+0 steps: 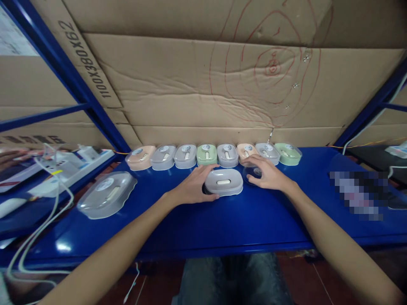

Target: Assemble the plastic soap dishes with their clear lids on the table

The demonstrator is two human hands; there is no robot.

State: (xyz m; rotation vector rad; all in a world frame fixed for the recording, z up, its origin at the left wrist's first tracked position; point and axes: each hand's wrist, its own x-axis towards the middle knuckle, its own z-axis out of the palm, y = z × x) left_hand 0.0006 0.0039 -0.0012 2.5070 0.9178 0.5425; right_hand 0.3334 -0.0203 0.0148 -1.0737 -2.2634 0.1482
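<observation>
A grey oval box (224, 188) with a white bar in its middle sits on the blue table before me, with no round sticker showing on top. My left hand (197, 186) is curved around its left end, thumb at the front and fingers at the back. Just right of the box, my right hand (267, 173) grips a clear lid (250, 175) bearing a round sticker, thumb at the near edge and fingers over the far one. The palm partly hides this lid.
Behind my hands stands a row of several orange, grey and green boxes (206, 156) with clear stickered covers. A larger clear-covered box (106, 195) lies at left, near white cables (59, 203) and a power strip (79, 167). Cardboard (178, 84) walls the back between blue posts.
</observation>
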